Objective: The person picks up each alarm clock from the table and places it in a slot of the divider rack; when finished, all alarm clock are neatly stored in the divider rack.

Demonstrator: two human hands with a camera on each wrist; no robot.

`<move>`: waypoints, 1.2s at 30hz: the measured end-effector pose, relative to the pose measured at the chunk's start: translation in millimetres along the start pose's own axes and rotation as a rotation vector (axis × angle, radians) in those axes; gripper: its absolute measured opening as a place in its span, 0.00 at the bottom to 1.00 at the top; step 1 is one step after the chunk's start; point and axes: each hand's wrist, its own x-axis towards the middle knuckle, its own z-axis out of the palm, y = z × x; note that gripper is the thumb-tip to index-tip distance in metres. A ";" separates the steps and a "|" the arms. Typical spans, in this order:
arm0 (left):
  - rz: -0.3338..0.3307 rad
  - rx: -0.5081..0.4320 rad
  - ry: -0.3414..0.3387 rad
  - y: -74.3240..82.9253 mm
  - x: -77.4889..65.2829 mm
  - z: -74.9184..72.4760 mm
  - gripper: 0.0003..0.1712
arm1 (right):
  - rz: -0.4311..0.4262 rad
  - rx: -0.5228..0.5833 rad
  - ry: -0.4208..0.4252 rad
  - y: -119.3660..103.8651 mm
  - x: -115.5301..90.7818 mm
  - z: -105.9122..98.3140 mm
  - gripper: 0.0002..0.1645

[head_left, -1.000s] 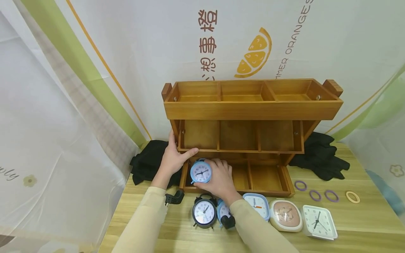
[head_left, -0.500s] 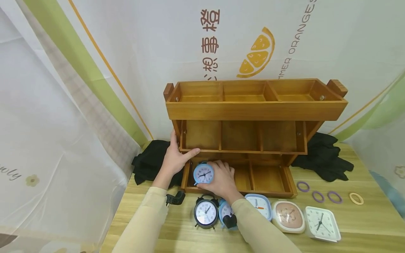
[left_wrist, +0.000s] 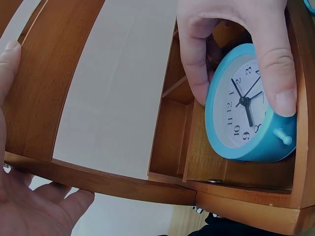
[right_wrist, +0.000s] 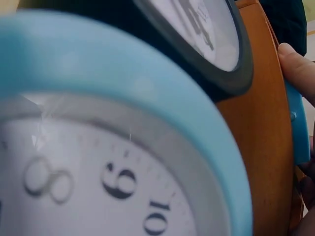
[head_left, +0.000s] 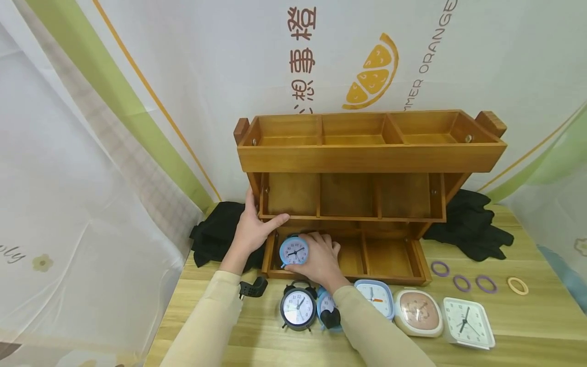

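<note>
My right hand (head_left: 318, 259) grips a round blue alarm clock (head_left: 294, 251) in the left compartment of the bottom tier of a tiered wooden box (head_left: 367, 159). In the left wrist view, the thumb lies over the front rim of the clock (left_wrist: 211, 118) and the fingers are behind it; the clock leans back with its face outward. My left hand (head_left: 249, 232) holds the left end of the box's middle tier, thumb along the front edge and fingers against the outer side. A second blue alarm clock (right_wrist: 197, 128) fills much of the right wrist view.
In front of the box stand a black twin-bell alarm clock (head_left: 298, 308), a square blue clock (head_left: 375, 294), a cream-and-brown clock (head_left: 418, 313) and a white square clock (head_left: 468, 323). Several rings (head_left: 486, 284) lie at right. Black cloth (head_left: 217, 232) lies beside the box.
The head view has shifted slightly. Both hands keep their places, the right one still gripping the blue alarm clock in the bottom left compartment.
</note>
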 end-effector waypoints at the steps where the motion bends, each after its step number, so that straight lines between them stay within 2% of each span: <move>1: -0.002 0.002 0.001 0.2 -0.1 -0.1 0.71 | 0.001 -0.001 -0.001 0.0 0.5 0.0 0.57; 15: -0.018 0.028 -0.004 1.6 -0.7 -1.6 0.70 | 0.030 0.000 -0.028 0.0 3.7 3.0 0.57; 30: 0.031 -0.019 0.002 2.1 0.0 1.7 0.70 | 0.019 -0.028 -0.009 4.6 -1.0 5.1 0.61; 36: 0.019 -0.007 -0.004 0.6 -0.3 -0.4 0.69 | 0.025 -0.009 -0.033 2.1 -0.4 3.5 0.61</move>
